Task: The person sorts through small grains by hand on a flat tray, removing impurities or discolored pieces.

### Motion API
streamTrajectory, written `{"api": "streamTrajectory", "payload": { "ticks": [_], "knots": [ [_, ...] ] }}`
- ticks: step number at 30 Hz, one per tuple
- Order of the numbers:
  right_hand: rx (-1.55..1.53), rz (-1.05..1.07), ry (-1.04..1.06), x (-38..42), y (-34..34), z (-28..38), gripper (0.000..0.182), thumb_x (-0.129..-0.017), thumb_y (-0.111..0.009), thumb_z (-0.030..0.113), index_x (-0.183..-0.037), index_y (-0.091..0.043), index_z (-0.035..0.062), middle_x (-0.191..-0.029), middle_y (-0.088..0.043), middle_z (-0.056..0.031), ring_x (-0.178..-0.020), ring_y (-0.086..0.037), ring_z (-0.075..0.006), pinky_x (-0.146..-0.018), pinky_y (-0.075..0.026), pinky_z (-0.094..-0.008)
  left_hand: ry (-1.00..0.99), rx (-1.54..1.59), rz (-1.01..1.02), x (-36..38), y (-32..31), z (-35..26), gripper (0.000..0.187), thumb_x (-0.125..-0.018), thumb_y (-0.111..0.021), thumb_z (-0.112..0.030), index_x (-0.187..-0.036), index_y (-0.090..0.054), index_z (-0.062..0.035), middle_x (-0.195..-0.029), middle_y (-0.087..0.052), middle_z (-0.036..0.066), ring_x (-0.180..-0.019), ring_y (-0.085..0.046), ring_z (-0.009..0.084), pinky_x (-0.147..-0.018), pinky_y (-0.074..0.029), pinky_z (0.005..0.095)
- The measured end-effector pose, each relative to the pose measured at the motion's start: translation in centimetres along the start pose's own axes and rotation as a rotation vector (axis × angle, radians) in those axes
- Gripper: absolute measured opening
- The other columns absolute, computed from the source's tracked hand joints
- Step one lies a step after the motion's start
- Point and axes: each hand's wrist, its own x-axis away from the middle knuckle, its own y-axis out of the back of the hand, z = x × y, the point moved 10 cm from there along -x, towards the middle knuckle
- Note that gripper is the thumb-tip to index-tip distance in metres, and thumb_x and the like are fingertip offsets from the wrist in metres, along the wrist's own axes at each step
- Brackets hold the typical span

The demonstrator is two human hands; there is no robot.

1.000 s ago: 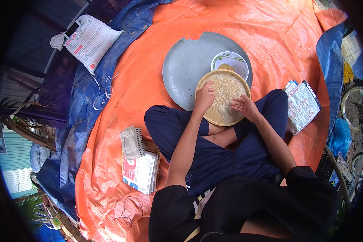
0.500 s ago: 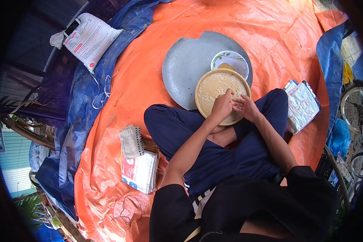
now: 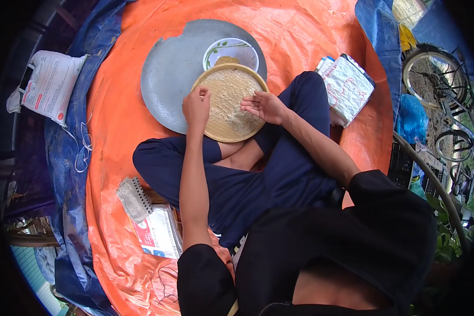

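At the woven tray's [image 3: 229, 140] nine o'clock, the left hand [image 3: 196, 109] curls—any hold unclear—while the right hand [image 3: 266, 108] spreads half-open at three.

Plenty of room over the round grey tray's [image 3: 166, 79] left side, but the white leaf-patterned bowl [image 3: 243, 51] blocks its right.

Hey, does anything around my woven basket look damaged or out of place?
Yes, the big grey round tray looks damaged: its far left rim has a jagged notch instead of a smooth curve, as if a piece broke off.
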Motion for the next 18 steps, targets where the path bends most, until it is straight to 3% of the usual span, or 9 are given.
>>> {"api": "streamTrajectory", "payload": {
  "ticks": [4,18],
  "knots": [
    [0.141,-0.040,-0.070,-0.4,0.4,-1.6,0.040,-0.099,-0.036,0.025,-0.111,-0.052,-0.0102,-0.109,-0.060,-0.0208,-0.106,-0.060,-0.0294,-0.092,-0.051,-0.0312,0.081,-0.091,-0.053,-0.5,0.2,3.6,0.013,-0.080,-0.066,-0.014,-0.089,-0.068,-0.0049,-0.079,-0.069,0.012,-0.073,-0.067,0.0276,-0.067,-0.051,0.0370],
    [0.135,-0.067,-0.025,-0.4,0.7,-0.8,0.038,-0.097,-0.043,0.026,-0.107,-0.054,-0.0100,-0.110,-0.061,-0.0210,-0.104,-0.062,-0.0279,-0.093,-0.050,-0.0314,-0.069,-0.203,0.257,0.3,-3.7,1.0,0.009,-0.076,-0.069,-0.013,-0.080,-0.068,-0.0056,-0.084,-0.065,0.010,-0.079,-0.063,0.0279,-0.070,-0.049,0.0385]
  ]
}}
